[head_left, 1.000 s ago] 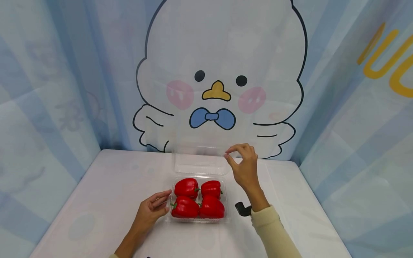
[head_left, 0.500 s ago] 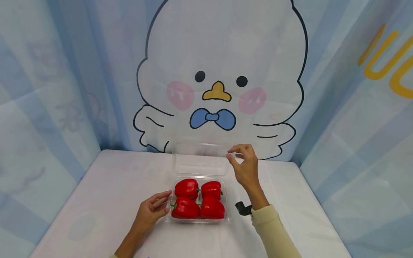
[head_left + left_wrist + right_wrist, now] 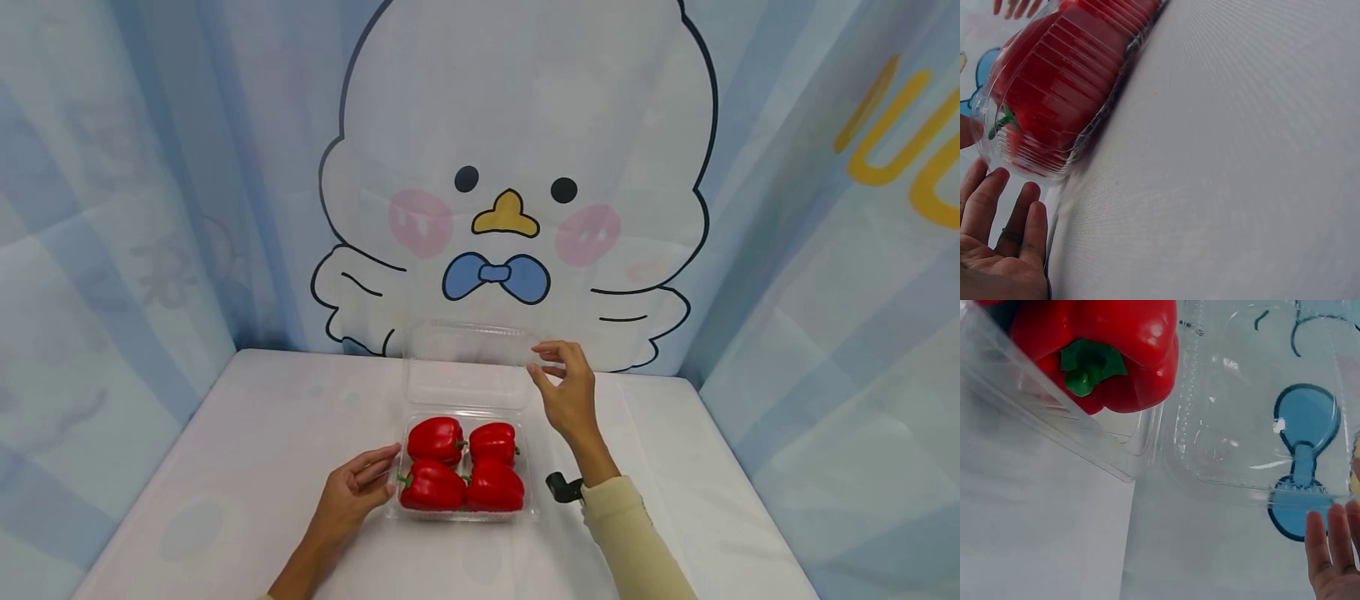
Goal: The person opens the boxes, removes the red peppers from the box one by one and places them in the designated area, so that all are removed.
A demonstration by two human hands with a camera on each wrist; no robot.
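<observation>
The clear lid is hard to make out against the printed curtain; it stands up from the far side of the box, and its exact slant I cannot judge. The near right pepper has its stem mostly out of sight in the head view. A black thing by the right wrist is partly hidden, the left sleeve is only a sliver at the bottom, and yellow letters run off the right edge.

There are two hands, one box, one lid and four red peppers, set two by two inside the box, which rests on the worktop.

The left hand is at the box's left side, its grip loose: thumb and fingers are spread, fingertips at the wall. The right hand is at the lid's right edge, its grip released, with a gap between thumb and forefinger tips.

The left wrist view shows the ribbed side wall and one green stem through it, with the other hand's fingertips cut off at the top. The right wrist view shows another pepper's broad stem and straight fingers by the lid's edge; the thumb does not show there.
</observation>
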